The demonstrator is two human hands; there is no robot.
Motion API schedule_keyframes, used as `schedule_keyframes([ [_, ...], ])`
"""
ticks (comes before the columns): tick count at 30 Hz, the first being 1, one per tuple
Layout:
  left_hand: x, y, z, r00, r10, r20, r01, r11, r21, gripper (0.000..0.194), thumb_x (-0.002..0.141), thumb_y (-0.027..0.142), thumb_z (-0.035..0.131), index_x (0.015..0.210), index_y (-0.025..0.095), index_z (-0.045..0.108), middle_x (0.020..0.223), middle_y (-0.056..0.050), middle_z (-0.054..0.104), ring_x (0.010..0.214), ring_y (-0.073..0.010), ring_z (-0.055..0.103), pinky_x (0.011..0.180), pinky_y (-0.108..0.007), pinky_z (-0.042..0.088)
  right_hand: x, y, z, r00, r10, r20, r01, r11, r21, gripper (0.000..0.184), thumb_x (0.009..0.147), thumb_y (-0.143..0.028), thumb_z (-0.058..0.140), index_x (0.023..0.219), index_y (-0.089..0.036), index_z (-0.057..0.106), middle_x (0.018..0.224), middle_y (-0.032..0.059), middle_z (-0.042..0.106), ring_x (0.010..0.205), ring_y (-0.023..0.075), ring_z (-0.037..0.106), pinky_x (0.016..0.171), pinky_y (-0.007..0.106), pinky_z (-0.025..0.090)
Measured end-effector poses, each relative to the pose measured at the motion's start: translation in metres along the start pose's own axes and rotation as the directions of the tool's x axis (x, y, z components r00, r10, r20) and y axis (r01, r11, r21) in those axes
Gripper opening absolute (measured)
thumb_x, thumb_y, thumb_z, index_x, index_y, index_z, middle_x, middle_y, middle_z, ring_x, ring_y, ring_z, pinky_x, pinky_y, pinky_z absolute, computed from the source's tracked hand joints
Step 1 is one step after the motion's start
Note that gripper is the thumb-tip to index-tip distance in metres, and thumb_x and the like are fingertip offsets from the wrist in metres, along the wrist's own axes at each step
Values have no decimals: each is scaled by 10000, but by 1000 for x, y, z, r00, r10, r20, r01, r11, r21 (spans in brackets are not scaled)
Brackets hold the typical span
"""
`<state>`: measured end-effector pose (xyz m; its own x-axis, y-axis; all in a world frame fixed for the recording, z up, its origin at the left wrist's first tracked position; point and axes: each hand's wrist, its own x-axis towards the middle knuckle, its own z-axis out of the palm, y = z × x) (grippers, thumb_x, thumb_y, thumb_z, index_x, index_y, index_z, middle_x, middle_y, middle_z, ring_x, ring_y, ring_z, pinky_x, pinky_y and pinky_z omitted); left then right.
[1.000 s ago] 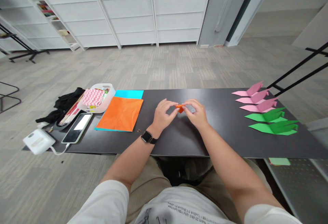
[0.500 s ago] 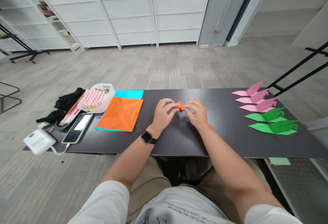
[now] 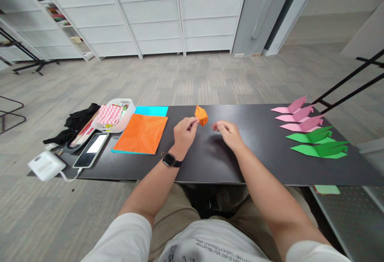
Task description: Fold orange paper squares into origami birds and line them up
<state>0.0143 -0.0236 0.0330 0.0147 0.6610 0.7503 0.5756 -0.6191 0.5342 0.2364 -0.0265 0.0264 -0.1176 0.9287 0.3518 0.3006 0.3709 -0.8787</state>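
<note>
Pinched between the thumb and fingers of my left hand (image 3: 185, 132) is a small folded piece of orange origami paper (image 3: 201, 115), held above the black table (image 3: 207, 162). Its creased panels fan out from the fingertips. My right hand (image 3: 229, 133) hovers a short way to the right of the paper, not touching it. The right fingers are loosely curled and slightly parted, with nothing seen in them. A black watch (image 3: 169, 159) sits on my left wrist.
Orange paper sheets (image 3: 147, 134) over blue ones lie left, beside a white basket (image 3: 126, 120), a phone (image 3: 91, 150) and a power bank (image 3: 46, 166). At right stand several folded paper birds, pink (image 3: 301, 124) and green (image 3: 322, 149).
Both hands were together on the orange paper. My right hand has let go and drawn apart; my left hand has shifted slightly left, turning the paper so more of it shows.
</note>
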Motion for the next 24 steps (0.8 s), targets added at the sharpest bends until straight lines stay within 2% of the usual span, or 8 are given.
schedule_keyframes([
  [2,0,1,0,998,46,36,-46,999,-3,152,1056,312,644,1051,222,767,994,-46,805,880,-158,749,825,-288,591,1,5,3,985,120,125,-139,978,154,640,992,-801,463,956,-259,803,975,84,799,956,257,745,808,384,584],
  [4,0,2,1,990,107,95,-106,994,-13,151,1056,298,642,1056,226,775,1051,-52,821,978,-178,771,902,-320,609,3,9,6,964,208,166,-248,928,277,676,937,-862,489,1002,-262,794,1039,91,797,1017,267,738,814,384,599],
  [7,-1,4,3,962,172,210,-170,985,-30,154,1057,282,639,1076,236,785,1094,-48,830,1042,-194,780,968,-371,620,6,13,6,954,276,120,-301,873,384,603,846,-849,645,981,-273,765,1039,65,777,1000,254,714,793,366,609],
  [10,-2,4,5,940,211,269,-202,977,-62,147,1052,254,643,1091,245,784,1120,-39,831,1067,-199,779,992,-398,622,9,16,3,957,288,35,-279,876,394,495,783,-749,781,911,-273,735,947,29,740,894,219,682,781,347,599],
  [13,-4,4,8,950,163,266,-141,985,-98,146,1031,264,675,1146,250,764,1147,-45,821,1057,-200,774,957,-392,636,10,19,0,972,211,-103,-172,938,300,407,796,-656,807,855,-262,724,936,32,704,904,211,662,823,357,586],
  [16,-5,3,10,971,23,239,19,985,-171,272,976,301,750,1239,243,714,1160,-66,801,984,-191,766,847,-347,654,9,21,0,977,64,-204,-29,985,172,307,845,-562,793,855,-261,735,1028,57,683,1002,230,660,845,373,580],
  [19,-4,2,12,975,-51,215,108,959,-263,348,929,309,801,1251,234,691,1164,-73,767,938,-174,742,806,-321,646,8,20,1,979,-42,-202,58,996,74,218,880,-485,774,894,-268,761,1055,66,666,999,231,663,830,388,585],
  [24,0,1,13,973,-64,223,134,939,-315,177,930,293,786,1084,218,741,1139,-79,716,958,-174,712,803,-311,634,6,15,4,975,-125,-181,117,992,-56,149,891,-417,764,910,-274,799,1053,69,668,1019,237,664,825,396,602],
])
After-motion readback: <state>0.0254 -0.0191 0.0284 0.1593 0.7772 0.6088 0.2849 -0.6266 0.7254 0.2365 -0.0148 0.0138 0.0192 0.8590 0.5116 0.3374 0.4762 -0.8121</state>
